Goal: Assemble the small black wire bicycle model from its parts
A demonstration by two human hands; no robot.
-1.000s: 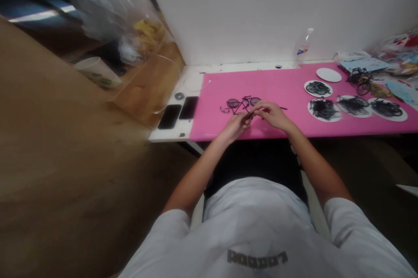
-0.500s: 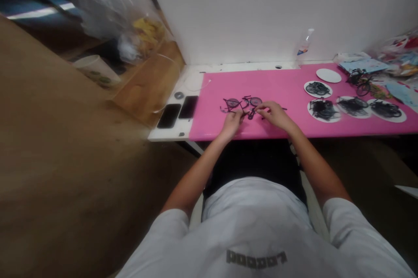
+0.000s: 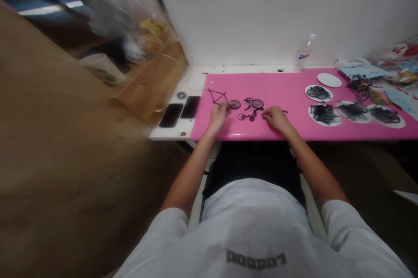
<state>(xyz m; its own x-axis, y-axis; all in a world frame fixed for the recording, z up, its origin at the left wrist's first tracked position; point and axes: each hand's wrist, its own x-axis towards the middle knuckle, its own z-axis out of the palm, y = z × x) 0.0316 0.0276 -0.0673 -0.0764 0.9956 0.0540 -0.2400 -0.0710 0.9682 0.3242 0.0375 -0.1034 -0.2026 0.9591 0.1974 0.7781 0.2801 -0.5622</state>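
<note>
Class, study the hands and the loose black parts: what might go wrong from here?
The left hand holds the thin black frame at its near edge, so it might slip or bend. The right hand is close to small loose parts and might knock them out of place.

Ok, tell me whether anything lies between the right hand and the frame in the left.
Yes: black parts lie on the pink sheet between the right hand and the frame in the left hand. Nothing upright is visible there.
</note>
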